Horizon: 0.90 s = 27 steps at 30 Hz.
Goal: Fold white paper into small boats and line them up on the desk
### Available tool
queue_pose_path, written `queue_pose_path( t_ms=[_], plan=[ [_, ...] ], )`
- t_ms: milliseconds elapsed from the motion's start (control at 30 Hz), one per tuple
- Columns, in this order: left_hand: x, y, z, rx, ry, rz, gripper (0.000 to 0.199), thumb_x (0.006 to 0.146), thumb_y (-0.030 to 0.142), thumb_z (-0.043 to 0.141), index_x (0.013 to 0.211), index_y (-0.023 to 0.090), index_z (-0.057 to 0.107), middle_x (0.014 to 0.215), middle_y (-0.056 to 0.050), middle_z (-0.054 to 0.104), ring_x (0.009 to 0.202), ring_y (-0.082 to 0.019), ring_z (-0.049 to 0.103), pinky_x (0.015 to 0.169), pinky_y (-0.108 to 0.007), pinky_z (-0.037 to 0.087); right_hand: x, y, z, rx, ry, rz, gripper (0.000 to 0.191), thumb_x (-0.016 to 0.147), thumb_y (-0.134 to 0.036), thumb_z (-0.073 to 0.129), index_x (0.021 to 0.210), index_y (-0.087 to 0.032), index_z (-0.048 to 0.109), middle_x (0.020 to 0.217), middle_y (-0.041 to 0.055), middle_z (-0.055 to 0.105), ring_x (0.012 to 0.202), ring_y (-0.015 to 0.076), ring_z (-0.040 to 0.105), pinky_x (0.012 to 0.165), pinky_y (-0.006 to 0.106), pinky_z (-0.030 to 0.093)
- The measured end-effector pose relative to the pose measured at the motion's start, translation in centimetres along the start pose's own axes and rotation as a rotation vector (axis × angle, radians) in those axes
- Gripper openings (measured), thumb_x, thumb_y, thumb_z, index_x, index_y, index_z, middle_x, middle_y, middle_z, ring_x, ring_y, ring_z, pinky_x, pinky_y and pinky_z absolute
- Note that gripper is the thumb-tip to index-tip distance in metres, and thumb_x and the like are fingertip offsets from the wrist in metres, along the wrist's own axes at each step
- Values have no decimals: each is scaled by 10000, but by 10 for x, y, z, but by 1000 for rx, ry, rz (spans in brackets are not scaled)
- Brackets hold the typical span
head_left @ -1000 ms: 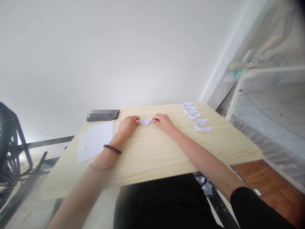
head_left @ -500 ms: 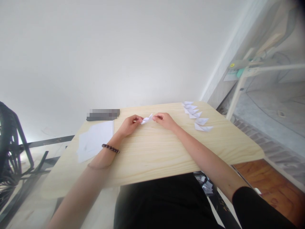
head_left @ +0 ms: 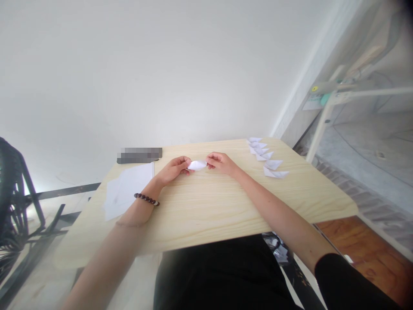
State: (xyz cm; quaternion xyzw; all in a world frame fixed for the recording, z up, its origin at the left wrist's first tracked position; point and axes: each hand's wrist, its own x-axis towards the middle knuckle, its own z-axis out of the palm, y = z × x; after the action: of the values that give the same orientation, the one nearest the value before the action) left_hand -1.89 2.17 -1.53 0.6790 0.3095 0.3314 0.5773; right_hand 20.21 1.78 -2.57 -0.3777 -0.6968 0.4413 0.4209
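A small folded white paper (head_left: pixel 197 165) is stretched level between my two hands, just over the wooden table (head_left: pixel 206 206). My left hand (head_left: pixel 177 168) pinches its left end between thumb and fingers. At the right end, my right hand (head_left: pixel 220 162) grips the paper with closed fingertips. Several folded white paper shapes with pointed ends (head_left: pixel 260 150) lie in a row at the table's right rear. Flat white sheets (head_left: pixel 129 189) rest on the left side, partly behind my left forearm.
A dark, pixelated object (head_left: pixel 139 155) lies at the table's back left edge. Behind the table rises a pale wall. A black chair (head_left: pixel 19 181) is at the far left, and a white metal frame (head_left: pixel 322 120) stands to the right.
The folded paper has turned from a tilted, pointed shape to a level one. My right hand now grips its right end, and my left hand has shifted slightly left.
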Motion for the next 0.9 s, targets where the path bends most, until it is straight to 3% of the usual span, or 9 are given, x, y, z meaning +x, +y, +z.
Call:
queue_pose_path(
  t_ms=[233,467,633,733,900],
  plan=[
    [-3,5,3,-5,3,16,211,771,346,521,784,136,507,682,-5,523,646,-100,515,622,-235,410,-1,-4,0,60,-34,24,271,719,-405,536,747,-135,544,610,-5,569,547,74,532,567,207,438],
    [-2,7,8,57,81,125,218,722,336,577,802,136,547,786,-15,543,649,-97,521,646,-260,438,-4,-4,3,-24,-71,17,275,717,-404,538,835,-155,528,598,-5,581,526,90,555,530,202,433],
    [-2,8,9,231,166,202,245,734,349,553,842,132,588,768,-36,586,662,-113,534,680,-284,440,-7,-7,4,-206,18,-88,231,737,-373,518,800,-151,529,559,-21,548,488,70,513,518,185,400],
    [-3,9,11,391,197,230,263,764,361,501,888,146,590,864,-59,587,702,-123,539,680,-283,449,-7,-11,4,-370,88,-161,212,751,-356,503,796,-152,542,569,-25,538,490,62,480,518,177,371],
    [-3,10,14,676,196,302,252,789,343,449,915,175,590,997,-73,520,857,-152,531,679,-248,462,-7,-18,4,-600,8,-312,136,770,-259,487,844,-175,565,739,-3,584,633,80,504,605,186,369]
  ],
)
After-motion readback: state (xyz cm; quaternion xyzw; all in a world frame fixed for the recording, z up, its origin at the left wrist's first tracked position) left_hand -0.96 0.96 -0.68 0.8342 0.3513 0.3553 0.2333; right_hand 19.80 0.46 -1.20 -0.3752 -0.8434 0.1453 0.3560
